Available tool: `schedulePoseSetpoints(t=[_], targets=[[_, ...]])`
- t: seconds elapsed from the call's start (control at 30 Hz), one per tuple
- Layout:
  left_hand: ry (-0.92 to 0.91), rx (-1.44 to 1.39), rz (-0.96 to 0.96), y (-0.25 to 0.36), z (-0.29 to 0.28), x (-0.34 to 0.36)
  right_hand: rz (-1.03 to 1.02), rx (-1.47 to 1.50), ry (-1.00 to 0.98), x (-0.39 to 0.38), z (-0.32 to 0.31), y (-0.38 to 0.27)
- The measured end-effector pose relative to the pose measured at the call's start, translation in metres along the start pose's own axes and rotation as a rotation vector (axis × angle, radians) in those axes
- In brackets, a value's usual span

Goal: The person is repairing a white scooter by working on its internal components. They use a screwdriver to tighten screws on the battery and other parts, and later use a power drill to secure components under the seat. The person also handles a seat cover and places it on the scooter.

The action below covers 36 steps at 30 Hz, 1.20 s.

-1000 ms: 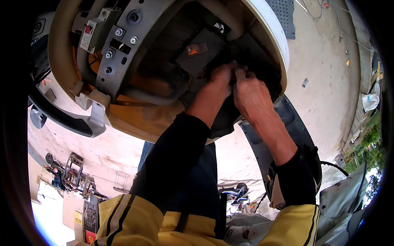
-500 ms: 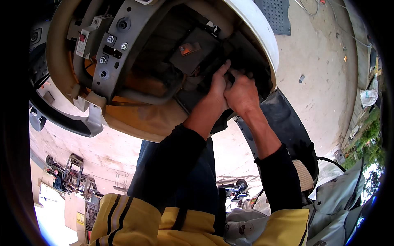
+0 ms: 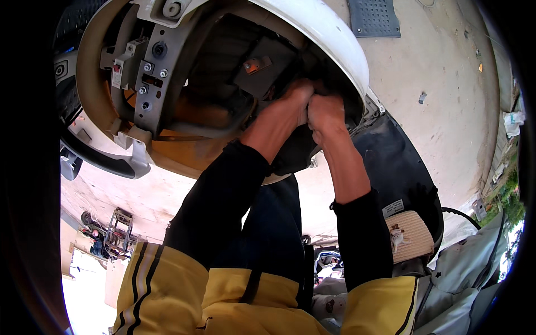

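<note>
Deep in the right side of an open white vehicle body housing (image 3: pixel 340 39), my left hand (image 3: pixel 296 97) and my right hand (image 3: pixel 326 114) work close together beside dark inner parts. Both have curled fingers, partly hidden, and whatever they grip cannot be made out. Above and left of them is a grey plate (image 3: pixel 262 75) with a small orange part (image 3: pixel 251 66). A steel bracket with bolts (image 3: pixel 151 100) and a small boxy grey unit (image 3: pixel 125 67) sit at the housing's left.
A black curved panel (image 3: pixel 391 151) with a beige textured pad (image 3: pixel 407 237) lies at right. A perforated grey mat (image 3: pixel 375 17) is on the concrete floor (image 3: pixel 441 111). A black curved bar (image 3: pixel 100 162) is at left, wheeled equipment (image 3: pixel 117 234) lower left, patterned grey fabric (image 3: pixel 463 268) lower right.
The housing now appears higher on its right side and slightly smaller. My right hand has turned and curled tighter, its forearm moving left. More of the beige pad shows.
</note>
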<state>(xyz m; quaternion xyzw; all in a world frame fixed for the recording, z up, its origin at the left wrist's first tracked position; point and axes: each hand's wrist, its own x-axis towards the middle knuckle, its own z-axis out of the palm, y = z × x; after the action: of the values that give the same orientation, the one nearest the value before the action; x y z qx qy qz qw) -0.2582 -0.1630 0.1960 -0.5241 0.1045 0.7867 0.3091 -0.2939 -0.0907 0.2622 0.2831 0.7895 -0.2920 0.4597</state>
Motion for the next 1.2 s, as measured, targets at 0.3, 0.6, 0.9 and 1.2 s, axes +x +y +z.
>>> schedulePoseSetpoints(t=[0.3, 0.6, 0.9, 1.2], targets=[[0.185, 0.091, -0.016, -0.015, 0.007, -0.080, -0.355, -0.325, -0.077, -0.078, -0.017, 0.011], [0.361, 0.905, 0.438, -0.051, -0.044, -0.253, -0.371, 0.198, -0.428, -0.231, -0.014, 0.044], [0.676, 1.155, 1.191, 0.058, -0.084, -0.371, -0.348, 0.223, -0.105, -0.262, 0.002, 0.131], [0.728, 1.604, 1.490, 0.144, -0.119, -0.308, -0.262, 0.095, -0.007, -0.302, 0.021, 0.210]])
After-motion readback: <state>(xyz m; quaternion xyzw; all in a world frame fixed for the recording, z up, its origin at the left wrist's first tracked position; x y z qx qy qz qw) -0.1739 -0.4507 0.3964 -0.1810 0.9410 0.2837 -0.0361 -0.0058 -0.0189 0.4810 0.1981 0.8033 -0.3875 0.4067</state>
